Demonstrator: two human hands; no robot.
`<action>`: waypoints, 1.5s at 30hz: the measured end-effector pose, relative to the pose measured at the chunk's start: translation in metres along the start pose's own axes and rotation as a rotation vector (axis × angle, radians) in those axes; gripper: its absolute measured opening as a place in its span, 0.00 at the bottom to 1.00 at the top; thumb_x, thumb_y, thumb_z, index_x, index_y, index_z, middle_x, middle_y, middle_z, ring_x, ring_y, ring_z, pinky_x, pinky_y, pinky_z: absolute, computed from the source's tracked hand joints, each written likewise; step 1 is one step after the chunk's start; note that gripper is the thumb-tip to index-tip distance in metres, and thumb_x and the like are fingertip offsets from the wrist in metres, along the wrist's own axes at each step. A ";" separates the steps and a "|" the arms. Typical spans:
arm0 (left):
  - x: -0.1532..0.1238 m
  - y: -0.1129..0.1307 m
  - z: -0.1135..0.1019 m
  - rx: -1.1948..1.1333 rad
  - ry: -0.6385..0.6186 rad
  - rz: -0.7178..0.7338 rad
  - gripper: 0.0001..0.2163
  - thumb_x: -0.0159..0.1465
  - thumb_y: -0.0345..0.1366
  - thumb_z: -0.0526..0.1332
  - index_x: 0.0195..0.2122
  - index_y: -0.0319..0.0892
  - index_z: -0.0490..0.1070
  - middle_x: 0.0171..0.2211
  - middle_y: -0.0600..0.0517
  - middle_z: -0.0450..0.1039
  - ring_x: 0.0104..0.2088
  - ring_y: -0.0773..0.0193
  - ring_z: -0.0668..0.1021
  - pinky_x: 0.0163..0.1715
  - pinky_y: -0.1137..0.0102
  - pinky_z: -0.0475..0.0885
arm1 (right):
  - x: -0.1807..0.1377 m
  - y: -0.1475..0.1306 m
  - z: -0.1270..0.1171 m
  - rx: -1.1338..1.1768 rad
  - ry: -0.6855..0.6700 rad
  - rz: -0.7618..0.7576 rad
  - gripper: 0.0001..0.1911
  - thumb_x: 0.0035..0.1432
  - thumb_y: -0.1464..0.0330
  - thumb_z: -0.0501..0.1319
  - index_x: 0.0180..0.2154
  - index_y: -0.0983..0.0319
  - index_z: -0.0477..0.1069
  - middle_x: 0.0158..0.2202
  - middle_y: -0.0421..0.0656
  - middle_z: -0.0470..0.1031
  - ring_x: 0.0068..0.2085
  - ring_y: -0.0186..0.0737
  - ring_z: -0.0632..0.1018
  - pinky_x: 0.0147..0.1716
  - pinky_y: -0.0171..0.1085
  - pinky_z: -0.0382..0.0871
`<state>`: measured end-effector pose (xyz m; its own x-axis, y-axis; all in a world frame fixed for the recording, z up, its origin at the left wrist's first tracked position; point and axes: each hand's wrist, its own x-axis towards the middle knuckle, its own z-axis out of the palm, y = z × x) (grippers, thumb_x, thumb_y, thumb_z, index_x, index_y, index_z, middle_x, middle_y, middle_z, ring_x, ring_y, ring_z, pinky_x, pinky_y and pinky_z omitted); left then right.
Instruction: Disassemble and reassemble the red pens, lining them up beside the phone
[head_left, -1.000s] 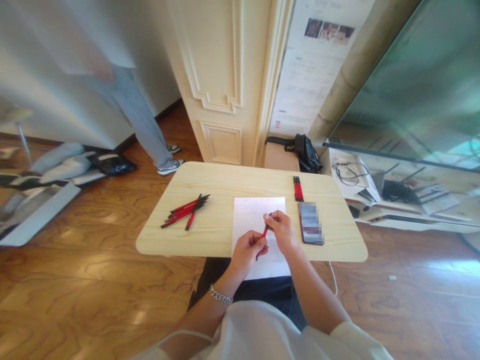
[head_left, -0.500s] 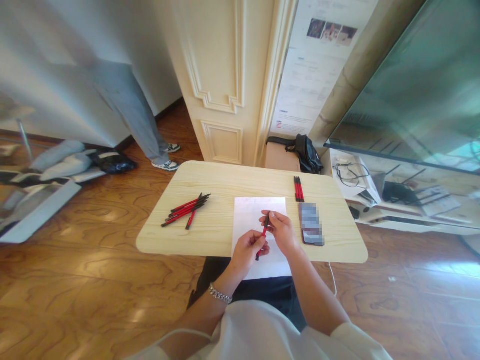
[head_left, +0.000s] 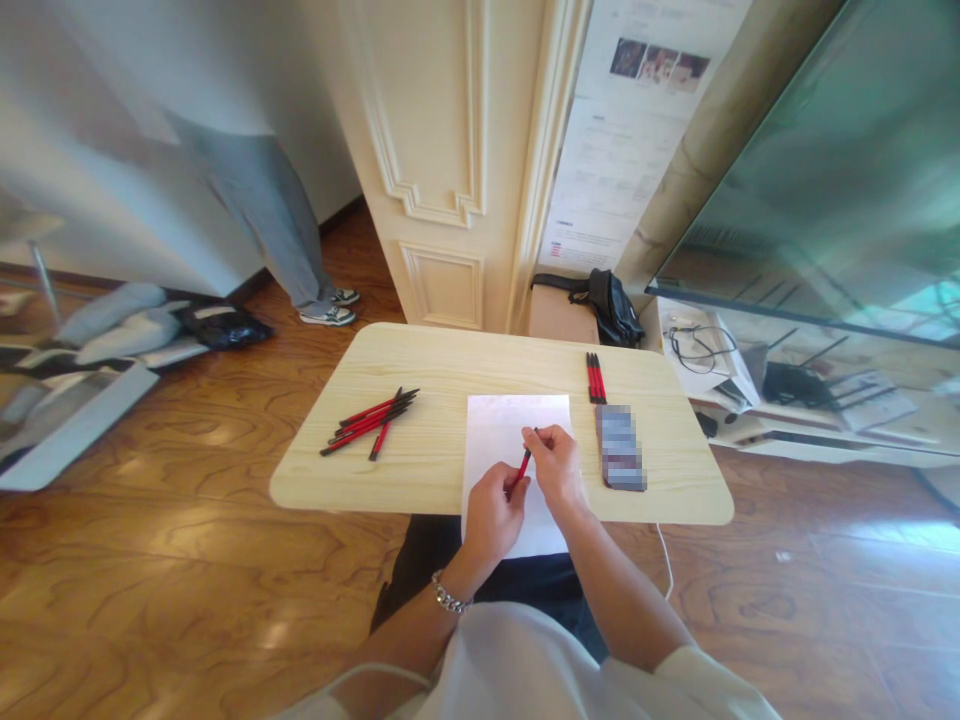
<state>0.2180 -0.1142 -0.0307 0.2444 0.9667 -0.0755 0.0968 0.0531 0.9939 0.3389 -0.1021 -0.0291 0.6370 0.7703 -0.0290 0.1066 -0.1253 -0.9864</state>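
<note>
Both my hands hold one red pen (head_left: 524,463) over a white sheet of paper (head_left: 498,428) near the front edge of a small light wooden table (head_left: 450,360). My left hand (head_left: 493,510) is closed round the pen's lower end. My right hand (head_left: 556,463) pinches its upper end, where a dark tip sticks out. A loose pile of several red and black pens (head_left: 369,419) lies on the table to the left. Three more pens (head_left: 595,378) lie side by side at the back right, just beyond a dark phone (head_left: 620,446).
Another person's grey trouser legs and shoes (head_left: 324,310) stand on the wooden floor at the back left, near bags (head_left: 217,325). A cream panelled door (head_left: 442,150) and a black bag (head_left: 611,305) are behind the table. A low shelf with cables (head_left: 750,385) is at the right.
My hands have shifted slightly on the pen, the left now further down and nearer me. The person at the back left has stepped a little to the right.
</note>
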 end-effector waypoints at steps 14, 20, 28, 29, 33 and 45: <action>0.025 0.011 -0.004 -0.568 -0.098 -0.187 0.14 0.54 0.43 0.66 0.36 0.39 0.69 0.34 0.46 0.78 0.36 0.62 0.78 0.42 0.63 0.72 | -0.018 -0.001 -0.022 0.155 -0.257 -0.008 0.16 0.52 0.55 0.62 0.37 0.60 0.70 0.28 0.41 0.72 0.29 0.36 0.72 0.29 0.36 0.65; 0.024 0.023 0.007 -0.679 -0.119 -0.223 0.14 0.52 0.43 0.68 0.32 0.38 0.71 0.38 0.45 0.77 0.40 0.58 0.78 0.43 0.62 0.72 | -0.033 0.000 -0.009 0.541 -0.137 0.127 0.10 0.53 0.59 0.62 0.32 0.59 0.70 0.29 0.41 0.72 0.28 0.35 0.72 0.31 0.37 0.67; 0.019 0.011 0.004 -0.511 -0.194 -0.216 0.17 0.48 0.36 0.70 0.39 0.38 0.75 0.42 0.45 0.77 0.44 0.57 0.76 0.45 0.65 0.69 | 0.002 -0.011 -0.016 0.839 -0.032 0.175 0.13 0.55 0.54 0.59 0.34 0.56 0.67 0.34 0.41 0.72 0.35 0.37 0.75 0.35 0.39 0.69; 0.018 0.007 0.002 -0.469 -0.185 -0.221 0.18 0.47 0.35 0.71 0.39 0.39 0.75 0.42 0.45 0.77 0.43 0.57 0.77 0.44 0.65 0.70 | 0.011 -0.013 -0.021 0.878 -0.032 0.165 0.13 0.56 0.54 0.59 0.34 0.56 0.66 0.31 0.39 0.71 0.33 0.36 0.74 0.33 0.37 0.69; 0.018 -0.007 -0.004 -0.366 -0.109 -0.205 0.17 0.47 0.35 0.70 0.38 0.38 0.74 0.37 0.45 0.77 0.37 0.61 0.77 0.39 0.67 0.71 | 0.044 -0.013 -0.043 0.916 -0.114 0.181 0.14 0.55 0.52 0.58 0.33 0.55 0.66 0.19 0.33 0.57 0.18 0.29 0.61 0.17 0.30 0.57; 0.025 -0.013 -0.011 -0.270 -0.089 -0.145 0.16 0.49 0.36 0.69 0.38 0.39 0.72 0.32 0.49 0.76 0.33 0.65 0.76 0.36 0.70 0.70 | 0.058 -0.014 -0.048 1.083 -0.246 0.379 0.16 0.54 0.54 0.56 0.25 0.59 0.63 0.14 0.31 0.50 0.15 0.28 0.53 0.11 0.29 0.47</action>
<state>0.2118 -0.0878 -0.0449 0.3318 0.9191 -0.2126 -0.1201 0.2647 0.9568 0.4108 -0.0855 -0.0094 0.3106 0.9130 -0.2644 -0.8392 0.1329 -0.5273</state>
